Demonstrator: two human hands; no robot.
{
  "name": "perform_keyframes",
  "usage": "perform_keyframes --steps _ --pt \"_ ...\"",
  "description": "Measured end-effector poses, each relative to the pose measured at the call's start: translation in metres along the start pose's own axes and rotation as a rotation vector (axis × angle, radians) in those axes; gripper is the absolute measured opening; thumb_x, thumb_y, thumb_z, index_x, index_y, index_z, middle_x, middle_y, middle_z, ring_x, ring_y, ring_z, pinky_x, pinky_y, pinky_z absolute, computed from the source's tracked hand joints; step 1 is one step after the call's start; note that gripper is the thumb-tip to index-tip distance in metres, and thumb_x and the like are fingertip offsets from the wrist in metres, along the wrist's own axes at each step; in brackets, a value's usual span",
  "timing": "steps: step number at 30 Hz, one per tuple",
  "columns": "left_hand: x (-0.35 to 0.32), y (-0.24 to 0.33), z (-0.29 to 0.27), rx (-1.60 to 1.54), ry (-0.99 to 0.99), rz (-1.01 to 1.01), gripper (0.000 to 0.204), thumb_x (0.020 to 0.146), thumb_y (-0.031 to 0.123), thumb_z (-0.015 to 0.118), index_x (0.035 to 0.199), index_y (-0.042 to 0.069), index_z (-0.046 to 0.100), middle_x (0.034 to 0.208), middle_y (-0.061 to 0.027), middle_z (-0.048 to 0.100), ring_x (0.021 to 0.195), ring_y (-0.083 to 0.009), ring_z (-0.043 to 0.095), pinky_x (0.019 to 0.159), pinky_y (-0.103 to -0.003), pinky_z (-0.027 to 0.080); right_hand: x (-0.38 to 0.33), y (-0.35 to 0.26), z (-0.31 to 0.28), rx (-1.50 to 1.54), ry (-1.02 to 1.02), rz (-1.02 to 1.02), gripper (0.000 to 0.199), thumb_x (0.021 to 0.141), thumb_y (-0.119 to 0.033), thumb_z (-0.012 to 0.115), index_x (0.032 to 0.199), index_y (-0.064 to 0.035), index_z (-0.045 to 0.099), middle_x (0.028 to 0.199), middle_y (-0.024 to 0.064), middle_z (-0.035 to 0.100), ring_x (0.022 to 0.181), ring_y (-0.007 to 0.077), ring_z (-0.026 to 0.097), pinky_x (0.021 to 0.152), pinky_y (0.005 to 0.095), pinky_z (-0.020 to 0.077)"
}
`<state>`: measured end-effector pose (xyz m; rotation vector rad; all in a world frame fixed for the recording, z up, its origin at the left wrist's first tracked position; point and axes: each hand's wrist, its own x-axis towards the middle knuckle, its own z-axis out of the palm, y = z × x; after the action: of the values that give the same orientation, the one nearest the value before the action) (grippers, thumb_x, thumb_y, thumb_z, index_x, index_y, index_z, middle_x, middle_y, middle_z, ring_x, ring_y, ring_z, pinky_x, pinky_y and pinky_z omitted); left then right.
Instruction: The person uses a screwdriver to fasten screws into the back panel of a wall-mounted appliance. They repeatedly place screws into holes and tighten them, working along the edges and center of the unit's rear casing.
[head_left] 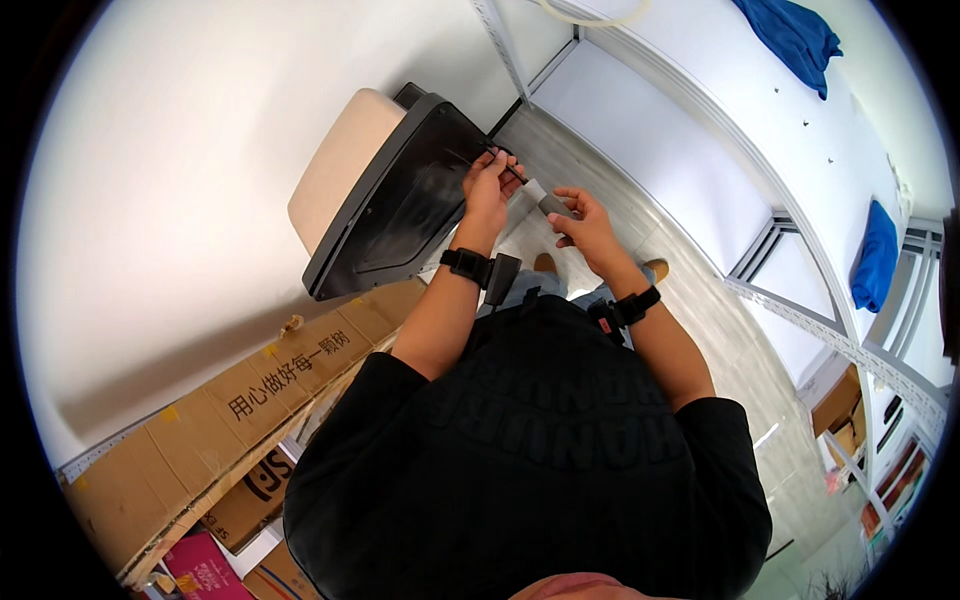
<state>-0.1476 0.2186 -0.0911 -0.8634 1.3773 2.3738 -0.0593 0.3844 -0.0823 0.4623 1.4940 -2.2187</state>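
A seat [350, 165] with a beige cushion is tilted up against the wall, its black underside [420, 205] turned toward me. At the underside's right edge my left hand [488, 188] is closed, fingers pinched around the thin dark shaft of a screwdriver. The shaft's tip is by the black edge; what it touches is too small to make out. My right hand [588, 228] grips the screwdriver's grey handle [553, 204], which has a pale collar, between thumb and fingers. Black straps with small boxes circle both my wrists.
Below the seat, a long flattened cardboard piece [190, 440] lies over boxes at the left. A white metal-framed shelf unit [690, 85] curves along the right, with blue cloths [876, 255] on it. My shoes [655, 270] stand on the grey wood-look floor [700, 320].
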Motion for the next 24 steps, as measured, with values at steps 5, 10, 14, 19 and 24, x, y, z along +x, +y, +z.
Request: perform_keyframes --steps 5,10,14,19,24 --pt "0.006 -0.003 -0.002 0.054 0.078 0.019 0.006 0.092 0.008 0.057 0.097 0.01 0.057 0.086 -0.0051 0.062 0.077 -0.0175 0.063 0.069 -0.031 0.054 -0.001 0.003 0.006 -0.118 0.04 -0.089 0.046 0.082 -0.011 0.067 0.124 -0.0055 0.048 0.102 0.0077 0.054 0.085 0.0143 0.056 0.061 0.0276 0.051" --pt "0.006 -0.002 -0.001 0.034 0.082 0.022 0.014 0.091 0.008 0.057 0.103 0.008 0.051 0.088 -0.0056 0.061 0.076 -0.0179 0.063 0.067 -0.031 0.054 -0.003 -0.009 -0.007 0.502 -0.215 0.304 0.044 0.083 -0.011 0.065 0.124 -0.006 0.048 0.107 0.0072 0.053 0.084 0.0135 0.057 0.059 0.0265 0.0502" --pt "0.002 0.003 0.003 -0.001 0.05 0.004 0.013 0.091 0.008 0.057 0.103 0.009 0.052 0.087 -0.005 0.062 0.075 -0.0172 0.063 0.066 -0.03 0.054 0.0 -0.002 -0.006 0.267 -0.09 0.193 0.043 0.084 -0.011 0.063 0.124 -0.0066 0.048 0.107 0.0055 0.052 0.083 0.0131 0.057 0.061 0.026 0.0496" --pt "0.008 -0.002 -0.001 0.088 0.079 0.02 0.008 0.09 0.011 0.06 0.096 0.01 0.056 0.086 -0.0039 0.063 0.074 -0.0144 0.061 0.067 -0.028 0.053 0.006 0.013 -0.002 -0.032 0.011 -0.081 0.045 0.083 -0.01 0.065 0.124 -0.0072 0.048 0.105 0.0036 0.05 0.082 0.0129 0.056 0.064 0.0263 0.0494" --pt "0.014 -0.005 -0.008 0.041 0.061 0.038 0.006 0.09 0.012 0.06 0.096 0.01 0.057 0.085 -0.0036 0.064 0.073 -0.0142 0.062 0.065 -0.026 0.052 -0.002 -0.004 0.0 0.207 -0.053 0.105 0.037 0.089 -0.02 0.059 0.122 -0.0079 0.049 0.103 0.005 0.054 0.081 0.0159 0.06 0.063 0.0281 0.0504"
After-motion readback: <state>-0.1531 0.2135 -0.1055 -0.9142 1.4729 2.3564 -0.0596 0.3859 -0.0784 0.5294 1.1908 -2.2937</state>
